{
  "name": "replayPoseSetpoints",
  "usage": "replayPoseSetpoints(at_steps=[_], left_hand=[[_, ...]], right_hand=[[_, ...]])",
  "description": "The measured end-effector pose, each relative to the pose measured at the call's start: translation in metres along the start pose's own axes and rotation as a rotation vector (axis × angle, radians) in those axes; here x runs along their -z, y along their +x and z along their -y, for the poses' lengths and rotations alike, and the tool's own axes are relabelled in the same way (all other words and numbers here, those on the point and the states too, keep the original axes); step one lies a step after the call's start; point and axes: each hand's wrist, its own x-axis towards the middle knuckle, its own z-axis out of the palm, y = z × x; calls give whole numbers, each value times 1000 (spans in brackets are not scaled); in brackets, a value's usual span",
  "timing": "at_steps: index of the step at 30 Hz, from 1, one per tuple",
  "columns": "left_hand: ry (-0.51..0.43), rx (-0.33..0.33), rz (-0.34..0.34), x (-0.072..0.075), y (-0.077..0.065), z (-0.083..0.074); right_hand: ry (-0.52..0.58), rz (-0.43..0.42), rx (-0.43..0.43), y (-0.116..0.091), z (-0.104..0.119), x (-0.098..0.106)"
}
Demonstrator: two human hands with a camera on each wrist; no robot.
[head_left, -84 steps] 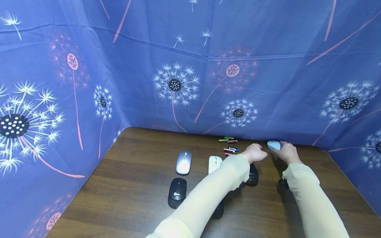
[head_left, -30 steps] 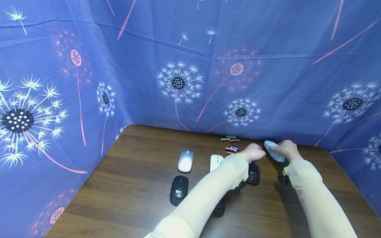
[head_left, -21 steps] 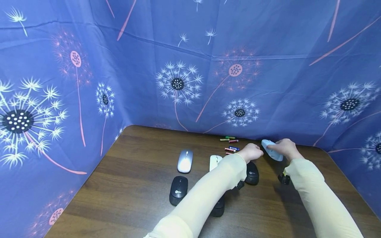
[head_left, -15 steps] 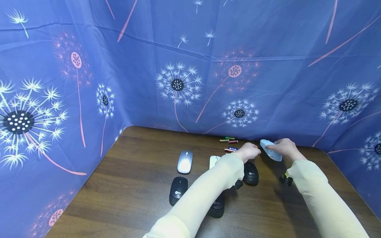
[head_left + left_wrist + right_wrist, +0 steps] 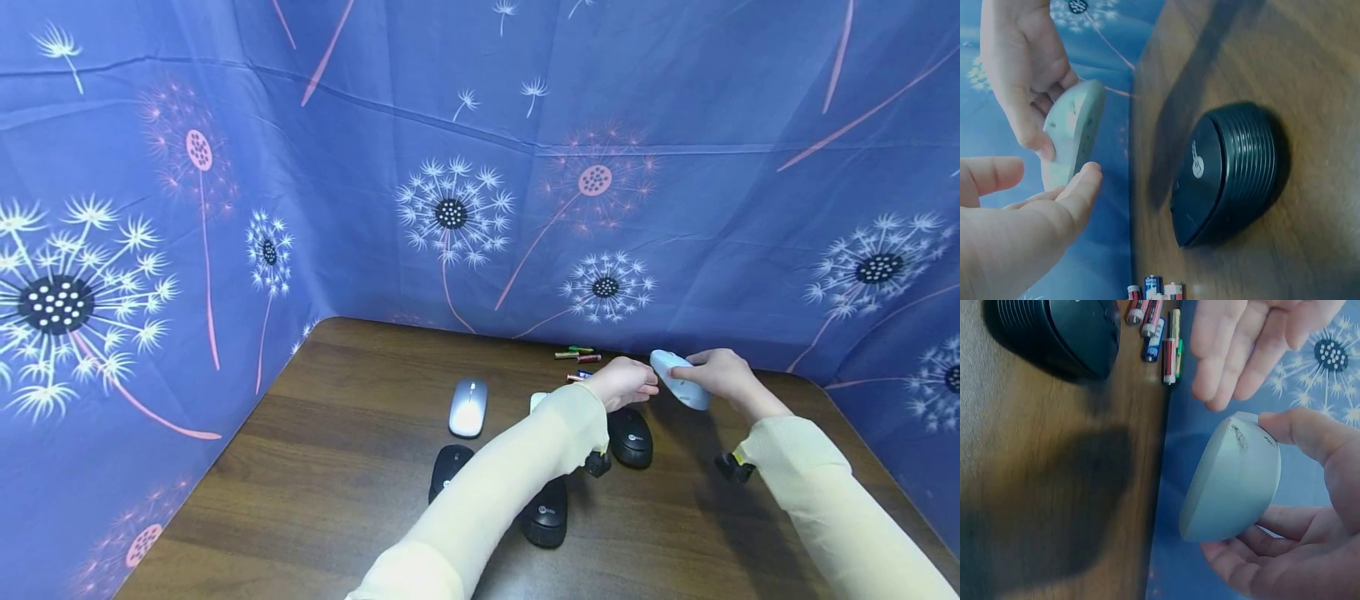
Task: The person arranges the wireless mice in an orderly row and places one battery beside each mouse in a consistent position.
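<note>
My right hand (image 5: 723,375) grips a light blue computer mouse (image 5: 681,382) at the back right, its thumb on one face and fingers behind. The mouse is tilted, held above the table with its shadow below. Dark scuff marks show at one end of the mouse (image 5: 1229,481) in the right wrist view. My left hand (image 5: 624,383) is just left of it, fingers extended and thumb apart. In the left wrist view the left fingertips (image 5: 1090,169) overlap the mouse's lower end; the right wrist view shows them beside it. A black mouse (image 5: 630,437) sits below the left hand.
Several small batteries (image 5: 588,358) lie by the back edge, partly behind the left hand. A silver mouse (image 5: 468,408), a black mouse (image 5: 448,468), another black mouse (image 5: 546,517) and a mostly hidden white mouse (image 5: 537,400) lie around the left sleeve. A blue dandelion-patterned cloth (image 5: 480,167) hangs behind.
The right hand has lifted and tilted the light blue mouse, bringing it slightly left toward the left hand. The left hand has shifted slightly left and its fingers have straightened.
</note>
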Motion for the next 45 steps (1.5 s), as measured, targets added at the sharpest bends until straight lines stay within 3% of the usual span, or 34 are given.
replayPoseSetpoints(at_steps=[9, 15, 21, 27, 35, 45], left_hand=[[-77, 9, 9, -2, -15, -5], [-35, 10, 31, -2, -25, -8], [-43, -1, 50, 0, -31, -9], [-12, -8, 60, 0, -39, -10], [41, -38, 35, 0, -53, -16], [85, -30, 42, 0, -75, -22]], right_hand=[[50, 23, 1, -9, 8, -1], [104, 13, 29, -17, 12, -3], [118, 12, 5, -26, 17, -4], [206, 49, -29, -36, 20, -2], [284, 46, 33, -48, 22, 3], [294, 61, 53, -67, 27, 9]])
